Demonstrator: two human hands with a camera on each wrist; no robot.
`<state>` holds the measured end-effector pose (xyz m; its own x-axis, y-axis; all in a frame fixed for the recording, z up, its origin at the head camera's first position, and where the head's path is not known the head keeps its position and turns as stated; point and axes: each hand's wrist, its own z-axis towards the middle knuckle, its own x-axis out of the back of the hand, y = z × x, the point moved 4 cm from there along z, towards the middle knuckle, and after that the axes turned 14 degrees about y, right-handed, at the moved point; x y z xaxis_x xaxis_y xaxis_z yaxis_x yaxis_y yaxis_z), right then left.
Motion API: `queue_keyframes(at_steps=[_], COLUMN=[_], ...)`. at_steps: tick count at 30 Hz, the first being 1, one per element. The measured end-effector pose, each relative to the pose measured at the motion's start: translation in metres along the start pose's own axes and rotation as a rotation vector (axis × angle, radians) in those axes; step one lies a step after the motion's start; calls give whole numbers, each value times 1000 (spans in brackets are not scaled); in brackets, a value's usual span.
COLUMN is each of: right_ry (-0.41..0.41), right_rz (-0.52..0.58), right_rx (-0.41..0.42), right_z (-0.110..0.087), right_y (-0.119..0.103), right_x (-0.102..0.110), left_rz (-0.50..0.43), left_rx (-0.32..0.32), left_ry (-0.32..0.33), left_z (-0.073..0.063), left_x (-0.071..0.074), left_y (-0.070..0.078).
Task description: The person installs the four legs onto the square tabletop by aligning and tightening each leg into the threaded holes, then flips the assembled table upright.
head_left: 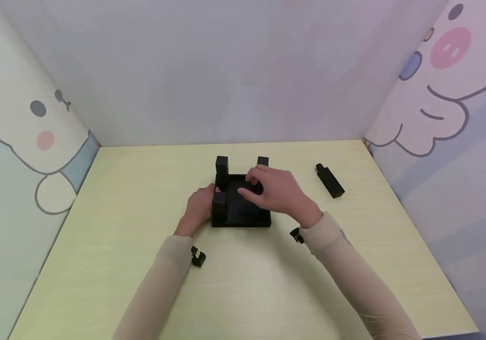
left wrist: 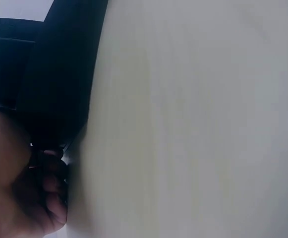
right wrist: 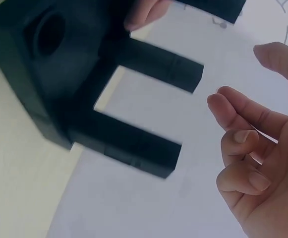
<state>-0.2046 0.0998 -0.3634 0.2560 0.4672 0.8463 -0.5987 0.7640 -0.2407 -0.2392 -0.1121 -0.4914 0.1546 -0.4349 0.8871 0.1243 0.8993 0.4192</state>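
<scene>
A black square tray-like base (head_left: 240, 208), resembling a small upturned table, lies flat with square legs standing up at three corners: far left (head_left: 222, 166), near left and far right. In the right wrist view, a round socket (right wrist: 51, 33) shows at a corner without a leg. My left hand (head_left: 200, 205) grips the base's left side between the two left legs; its fingers (left wrist: 54, 193) curl low against the outside, near the tabletop. Above the base's right part, my right hand (head_left: 279, 191) hovers with loosely bent fingers, thumb apart, holding nothing.
A loose black leg (head_left: 330, 182) with a narrow knobbed end lies on the pale wooden table (head_left: 111, 212) to the right. Small black pieces show beside the left sleeve (head_left: 198, 257) and right sleeve (head_left: 297, 235). Walls with cartoon animals close off the back and sides.
</scene>
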Motion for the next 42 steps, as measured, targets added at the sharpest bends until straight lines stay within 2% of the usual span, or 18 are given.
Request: queue_keyframes(at_steps=[6, 10, 14, 20, 29, 42], right_ry=[18, 17, 21, 9, -82, -213], right_rz=[-47, -67, -88, -130, -186, -245], right_rx=[-69, -121, -159, -211, -334, -495], right_z=[-5, -9, -12, -21, -42, -67], right_y=[33, 52, 66, 96, 144, 195], right_x=[12, 22, 34, 40, 42, 40], left_rz=[19, 31, 25, 15, 13, -17], left_rx=[2, 20, 12, 13, -6, -3], left_ry=[25, 19, 17, 17, 32, 34], left_z=[1, 1, 1, 1, 3, 0], left_x=[-1, -1, 0, 0, -5, -5], left_y=[-3, -5, -5, -4, 0, 1])
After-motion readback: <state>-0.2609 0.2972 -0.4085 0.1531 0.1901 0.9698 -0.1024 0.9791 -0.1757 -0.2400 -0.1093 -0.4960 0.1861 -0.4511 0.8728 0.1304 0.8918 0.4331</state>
